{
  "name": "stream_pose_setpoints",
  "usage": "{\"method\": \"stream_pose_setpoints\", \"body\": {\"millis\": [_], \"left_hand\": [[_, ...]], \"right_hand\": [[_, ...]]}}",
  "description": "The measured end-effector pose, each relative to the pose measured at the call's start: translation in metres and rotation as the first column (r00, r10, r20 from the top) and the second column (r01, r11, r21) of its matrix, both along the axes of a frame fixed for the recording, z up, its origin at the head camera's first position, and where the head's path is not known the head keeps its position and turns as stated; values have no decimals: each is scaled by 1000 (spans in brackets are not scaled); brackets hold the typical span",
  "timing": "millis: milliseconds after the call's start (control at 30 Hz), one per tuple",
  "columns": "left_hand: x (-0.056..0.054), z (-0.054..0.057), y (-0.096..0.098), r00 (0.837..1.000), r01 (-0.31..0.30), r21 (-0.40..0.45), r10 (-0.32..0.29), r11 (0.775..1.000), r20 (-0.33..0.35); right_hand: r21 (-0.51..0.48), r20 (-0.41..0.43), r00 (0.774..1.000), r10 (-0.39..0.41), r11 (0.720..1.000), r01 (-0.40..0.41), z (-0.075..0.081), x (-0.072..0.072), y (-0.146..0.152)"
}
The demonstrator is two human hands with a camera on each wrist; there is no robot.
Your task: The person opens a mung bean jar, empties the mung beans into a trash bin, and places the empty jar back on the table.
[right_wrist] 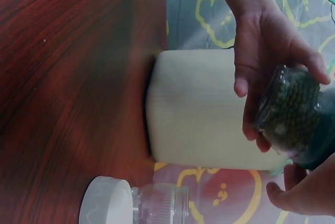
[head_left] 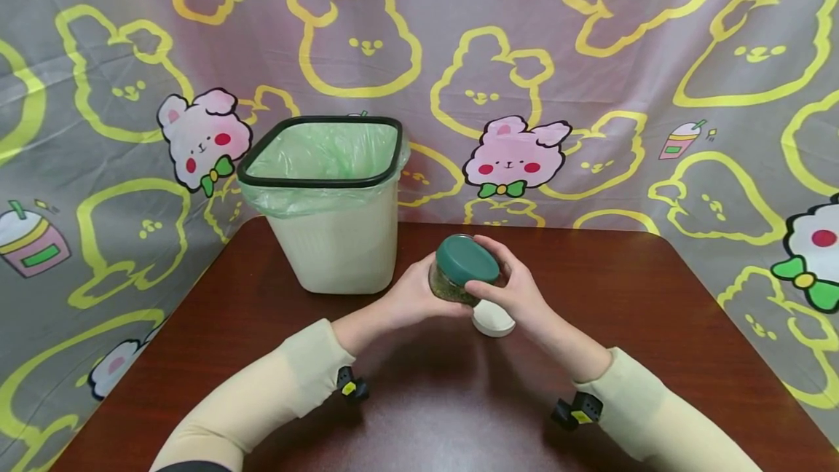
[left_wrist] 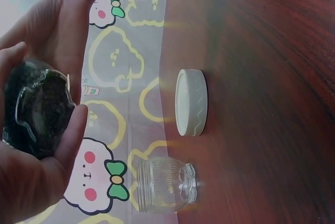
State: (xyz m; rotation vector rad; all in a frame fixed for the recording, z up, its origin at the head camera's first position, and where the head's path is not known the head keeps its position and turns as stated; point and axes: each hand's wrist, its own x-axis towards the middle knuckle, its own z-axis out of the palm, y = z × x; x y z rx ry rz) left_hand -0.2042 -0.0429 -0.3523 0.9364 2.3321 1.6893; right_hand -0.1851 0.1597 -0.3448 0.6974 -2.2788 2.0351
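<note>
A glass jar of small green beans (right_wrist: pixel 290 109), capped with a green lid (head_left: pixel 468 259), is held tilted above the table. My left hand (head_left: pixel 413 293) grips the jar's glass body from the left. On the other side, my right hand (head_left: pixel 521 297) grips the green lid, thumb in front and fingers behind. Below the hands a white lid (head_left: pixel 493 319) rests on the tabletop. Beside it stands a clear glass jar (left_wrist: pixel 162 185) without a lid, seen in both wrist views; in the head view the hands hide it.
A cream waste bin (head_left: pixel 334 246) with a black rim and green plastic liner stands at the back left of the dark wooden table (head_left: pixel 609 297). Behind the table's far edge hangs a patterned curtain (head_left: pixel 419 86), which continues along both sides.
</note>
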Motion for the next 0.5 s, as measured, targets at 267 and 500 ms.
{"method": "stream_pose_setpoints", "body": {"millis": [267, 500], "left_hand": [[0, 2, -5, 994, 108, 22, -108, 994, 30], [-1, 2, -6, 993, 120, 10, -120, 993, -9]], "right_hand": [[-67, -63, 989, 137, 988, -141, -1, -1, 5], [-94, -99, 974, 204, 973, -213, 0, -1, 8]]}}
